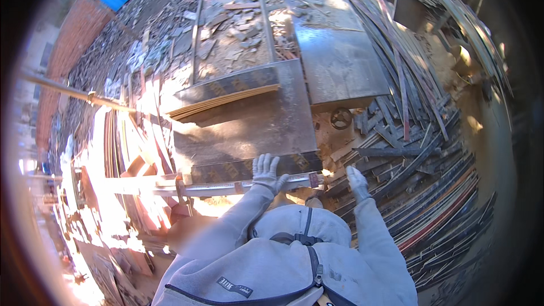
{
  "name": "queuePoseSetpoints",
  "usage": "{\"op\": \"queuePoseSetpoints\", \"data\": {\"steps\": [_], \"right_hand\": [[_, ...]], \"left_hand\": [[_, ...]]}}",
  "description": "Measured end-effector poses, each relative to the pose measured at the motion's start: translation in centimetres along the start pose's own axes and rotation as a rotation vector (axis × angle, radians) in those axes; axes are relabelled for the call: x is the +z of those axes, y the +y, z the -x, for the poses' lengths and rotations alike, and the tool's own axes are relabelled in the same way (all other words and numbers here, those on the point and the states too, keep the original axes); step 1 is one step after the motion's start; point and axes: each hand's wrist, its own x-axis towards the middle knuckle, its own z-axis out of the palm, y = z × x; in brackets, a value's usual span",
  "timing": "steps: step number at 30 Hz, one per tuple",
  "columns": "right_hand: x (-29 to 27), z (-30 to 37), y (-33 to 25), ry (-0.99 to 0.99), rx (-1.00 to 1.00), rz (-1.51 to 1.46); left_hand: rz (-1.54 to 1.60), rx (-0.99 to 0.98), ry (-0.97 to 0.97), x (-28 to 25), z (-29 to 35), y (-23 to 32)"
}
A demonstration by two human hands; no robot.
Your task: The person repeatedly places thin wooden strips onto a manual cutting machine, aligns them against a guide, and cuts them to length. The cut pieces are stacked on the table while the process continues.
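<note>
My left hand (pixel 265 171), in a pale grey work glove, lies flat with its fingers spread on a dark plywood strip (pixel 224 171). The strip sits along a metal guide rail (pixel 215 188) at the near edge of a dark saw table (pixel 243 127). Just right of the table's near corner, my right hand (pixel 357 183), gloved too, is held up with its fingers stretched out and nothing visible in it. Farther back on the table lies a stack of plywood strips (pixel 226 95) with dark faces and light brown edges.
A second dark panel surface (pixel 340 62) stands at the back right, with a handwheel (pixel 341 118) below its near edge. Long scrap strips (pixel 436 209) are piled on the right. Broken board pieces (pixel 226 31) cover the ground behind. More upright boards (pixel 110 141) lean at left in strong sunlight.
</note>
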Motion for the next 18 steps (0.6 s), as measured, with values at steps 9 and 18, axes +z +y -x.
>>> {"op": "queuePoseSetpoints", "data": {"steps": [9,18], "right_hand": [[6.3,0.0,-19.1,0.038,0.091,-0.156],[2.3,0.3,-23.7,0.010,-0.061,-0.277]], "left_hand": [[0.030,0.090,-0.406,-11.3,-1.9,-11.8],[-0.040,0.189,-0.509,-13.4,-4.3,-13.2]]}}
